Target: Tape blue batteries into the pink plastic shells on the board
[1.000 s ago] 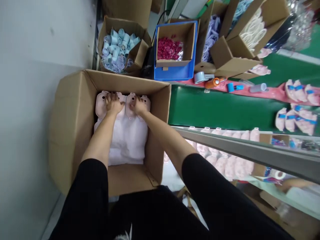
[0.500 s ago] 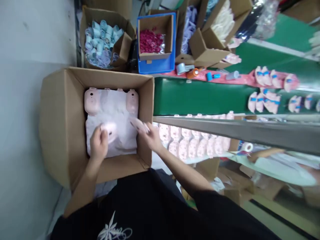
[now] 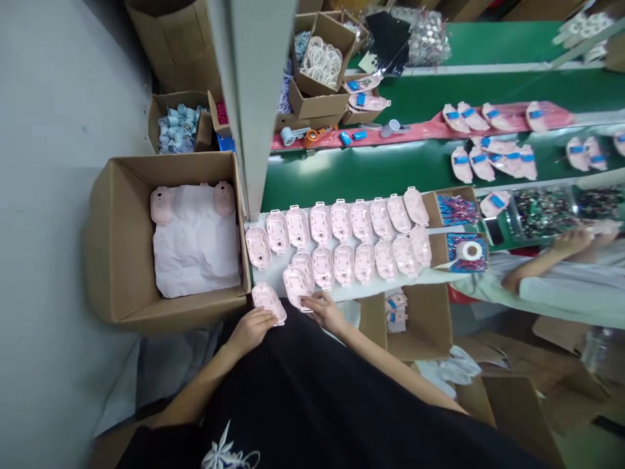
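My left hand (image 3: 252, 330) grips the lower end of a pink plastic shell (image 3: 268, 303), its hollow side up, at the near left corner of the white work strip. A second pink shell (image 3: 295, 286) is pinched by my right hand (image 3: 326, 311) and overlaps a shell lying behind it. Beyond my hands, two rows of similar pink shells (image 3: 340, 220) lie along the white strip (image 3: 336, 298). To the left stands an open cardboard box (image 3: 137, 273), lined with white paper (image 3: 198, 251); pink shells (image 3: 161, 205) show at its far corners.
A grey post (image 3: 256, 117) rises beside the box. Behind the rows runs a green conveyor belt (image 3: 390, 159) bearing pink parts with blue pieces. A tape roll (image 3: 469, 251) rests on a small box. At the right, a co-worker's hand (image 3: 571, 241) holds something pale.
Both hands have moved from the carton to the white strip at the right. Each held a pink shell before and holds one now. My view has turned toward the rows.
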### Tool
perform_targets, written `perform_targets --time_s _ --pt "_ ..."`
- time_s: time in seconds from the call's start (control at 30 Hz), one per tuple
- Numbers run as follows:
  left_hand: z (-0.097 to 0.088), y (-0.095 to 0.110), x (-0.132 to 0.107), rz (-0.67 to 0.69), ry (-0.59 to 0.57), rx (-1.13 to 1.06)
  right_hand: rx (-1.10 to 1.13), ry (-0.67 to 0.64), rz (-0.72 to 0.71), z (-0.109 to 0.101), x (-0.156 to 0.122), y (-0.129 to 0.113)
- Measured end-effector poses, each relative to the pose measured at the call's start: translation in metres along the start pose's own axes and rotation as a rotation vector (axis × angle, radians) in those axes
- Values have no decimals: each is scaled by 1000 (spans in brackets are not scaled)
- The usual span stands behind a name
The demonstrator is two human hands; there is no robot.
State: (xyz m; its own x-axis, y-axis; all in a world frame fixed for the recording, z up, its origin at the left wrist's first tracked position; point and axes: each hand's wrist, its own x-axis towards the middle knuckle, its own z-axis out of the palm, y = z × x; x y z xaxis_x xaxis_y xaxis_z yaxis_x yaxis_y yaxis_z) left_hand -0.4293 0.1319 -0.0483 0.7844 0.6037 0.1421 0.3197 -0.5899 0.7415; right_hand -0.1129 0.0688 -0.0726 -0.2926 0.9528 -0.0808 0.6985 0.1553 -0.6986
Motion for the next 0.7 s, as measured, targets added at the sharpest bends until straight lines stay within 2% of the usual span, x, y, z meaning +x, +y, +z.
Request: perform_targets --time_s 0.13,0.23,0.3,0.5,0.7 --pt "49 -29 -16 -21 -98 36 -11 -110 -8 30 7 17" --pt "73 -37 -20 -17 -189 47 -42 -131 -4 46 24 25" --pt "83 -38 -22 -10 -189 69 -75 -120 10 53 34 29" --pt "94 -46 -27 6 -137 130 -163 -86 85 63 40 28" --pt "93 -69 -37 -72 -91 187 -202 -94 130 76 37 23"
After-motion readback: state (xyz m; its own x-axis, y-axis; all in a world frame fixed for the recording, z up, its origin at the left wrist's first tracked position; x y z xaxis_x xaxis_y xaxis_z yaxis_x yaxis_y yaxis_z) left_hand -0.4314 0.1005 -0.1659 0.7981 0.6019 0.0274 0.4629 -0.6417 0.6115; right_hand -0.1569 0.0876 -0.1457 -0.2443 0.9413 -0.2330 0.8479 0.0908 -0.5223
